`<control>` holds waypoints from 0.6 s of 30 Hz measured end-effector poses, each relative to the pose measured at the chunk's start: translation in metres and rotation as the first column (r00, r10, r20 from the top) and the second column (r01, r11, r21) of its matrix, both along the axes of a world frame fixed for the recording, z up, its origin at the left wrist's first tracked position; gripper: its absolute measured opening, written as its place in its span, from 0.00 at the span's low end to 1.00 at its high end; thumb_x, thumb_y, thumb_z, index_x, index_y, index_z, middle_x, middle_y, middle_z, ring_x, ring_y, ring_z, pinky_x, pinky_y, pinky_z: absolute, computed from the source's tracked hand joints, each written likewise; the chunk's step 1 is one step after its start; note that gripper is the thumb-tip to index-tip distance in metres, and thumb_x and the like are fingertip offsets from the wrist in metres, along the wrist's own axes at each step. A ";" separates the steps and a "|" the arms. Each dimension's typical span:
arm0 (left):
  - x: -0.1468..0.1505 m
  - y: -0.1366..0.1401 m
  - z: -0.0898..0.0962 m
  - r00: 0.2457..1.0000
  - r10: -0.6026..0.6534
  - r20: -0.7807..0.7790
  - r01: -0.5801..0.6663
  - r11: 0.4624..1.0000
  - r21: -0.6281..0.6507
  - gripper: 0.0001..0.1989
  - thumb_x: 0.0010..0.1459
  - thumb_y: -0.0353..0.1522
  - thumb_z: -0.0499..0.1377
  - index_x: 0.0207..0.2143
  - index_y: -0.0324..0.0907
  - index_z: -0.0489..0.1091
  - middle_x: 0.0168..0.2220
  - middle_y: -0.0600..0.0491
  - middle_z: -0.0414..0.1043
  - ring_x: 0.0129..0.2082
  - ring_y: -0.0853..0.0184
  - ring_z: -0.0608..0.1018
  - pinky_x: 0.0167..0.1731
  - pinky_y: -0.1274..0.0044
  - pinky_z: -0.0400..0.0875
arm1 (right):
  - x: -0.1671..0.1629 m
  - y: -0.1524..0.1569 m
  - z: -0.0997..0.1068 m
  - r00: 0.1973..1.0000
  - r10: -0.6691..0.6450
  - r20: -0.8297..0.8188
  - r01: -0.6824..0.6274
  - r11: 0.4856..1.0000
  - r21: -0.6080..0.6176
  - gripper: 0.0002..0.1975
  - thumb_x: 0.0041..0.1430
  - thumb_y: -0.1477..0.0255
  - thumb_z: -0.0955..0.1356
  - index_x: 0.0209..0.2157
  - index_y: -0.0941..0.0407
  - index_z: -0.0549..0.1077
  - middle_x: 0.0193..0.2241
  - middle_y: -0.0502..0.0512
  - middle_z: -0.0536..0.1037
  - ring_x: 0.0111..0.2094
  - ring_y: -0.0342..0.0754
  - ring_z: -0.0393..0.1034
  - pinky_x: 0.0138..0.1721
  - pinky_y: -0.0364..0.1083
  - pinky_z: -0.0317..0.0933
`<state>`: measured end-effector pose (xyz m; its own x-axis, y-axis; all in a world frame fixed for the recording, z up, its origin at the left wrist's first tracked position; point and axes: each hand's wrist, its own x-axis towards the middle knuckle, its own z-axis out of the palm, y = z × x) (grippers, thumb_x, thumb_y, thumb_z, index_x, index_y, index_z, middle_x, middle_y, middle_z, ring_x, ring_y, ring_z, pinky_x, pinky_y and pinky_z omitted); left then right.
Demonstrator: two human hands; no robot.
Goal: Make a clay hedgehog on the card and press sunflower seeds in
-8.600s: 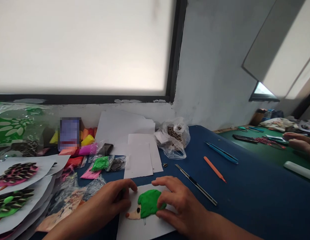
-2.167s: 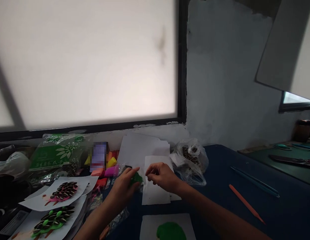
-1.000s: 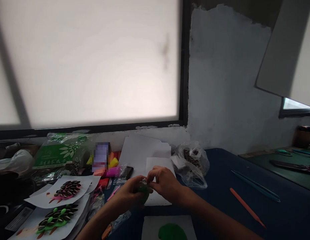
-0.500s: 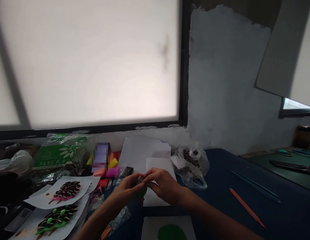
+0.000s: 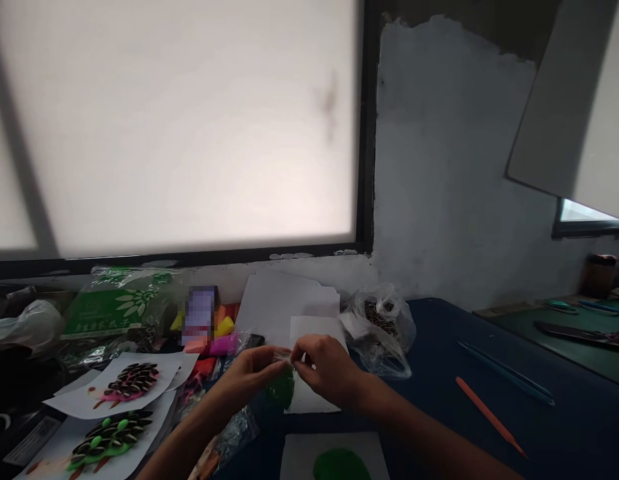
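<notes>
A small clear plastic bag with green modelling clay (image 5: 280, 392) hangs below my fingers, over the dark blue tabletop. My left hand (image 5: 250, 369) pinches the bag's top edge from the left. On the other side, my right hand (image 5: 325, 365) is closed with thumb and fingertips at the same edge. Nearer to me, a flattened green clay shape (image 5: 341, 465) lies on a white paper sheet (image 5: 295, 453), cut off by the bottom of the view. Behind my right hand is another white sheet (image 5: 314, 325).
At left lie papers with a pink seed hedgehog (image 5: 132, 383) and a green one (image 5: 109, 437). Beyond them are coloured clay packs (image 5: 222, 343) and a green seed bag (image 5: 102, 310). A plastic bag of seeds (image 5: 382, 320), an orange tool (image 5: 492, 417) and blue sticks (image 5: 506, 373) lie right.
More of the green clay bag shows beneath my hands now. My fingertips have shifted along its top edge, and my right hand has opened out slightly from the left.
</notes>
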<state>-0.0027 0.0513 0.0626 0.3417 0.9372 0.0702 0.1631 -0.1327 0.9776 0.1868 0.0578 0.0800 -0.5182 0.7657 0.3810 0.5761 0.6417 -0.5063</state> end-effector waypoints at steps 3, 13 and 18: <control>0.002 0.002 -0.005 0.998 0.065 0.021 -0.066 0.995 0.069 0.24 0.49 0.52 0.65 0.30 0.39 0.78 0.28 0.52 0.75 0.31 0.64 0.74 0.31 0.77 0.65 | -0.002 -0.002 0.000 1.000 0.009 -0.015 -0.010 0.999 -0.037 0.04 0.57 0.79 0.68 0.30 0.58 0.75 0.26 0.52 0.77 0.27 0.44 0.69 0.27 0.41 0.55; 0.006 0.002 -0.007 0.980 0.134 0.149 -0.148 0.986 0.082 0.24 0.48 0.52 0.67 0.33 0.40 0.74 0.27 0.55 0.72 0.28 0.68 0.72 0.27 0.79 0.65 | 0.000 -0.002 0.007 0.992 0.064 -0.106 -0.082 0.981 -0.177 0.10 0.62 0.76 0.66 0.25 0.58 0.71 0.20 0.48 0.71 0.22 0.41 0.63 0.24 0.40 0.52; 0.006 0.000 -0.006 0.982 0.079 0.173 -0.086 0.996 0.031 0.25 0.48 0.53 0.66 0.25 0.39 0.70 0.21 0.58 0.66 0.21 0.73 0.66 0.22 0.81 0.61 | 0.002 -0.001 0.008 0.988 0.061 -0.140 -0.083 0.984 -0.158 0.14 0.63 0.75 0.65 0.22 0.57 0.66 0.18 0.46 0.64 0.21 0.40 0.56 0.24 0.41 0.49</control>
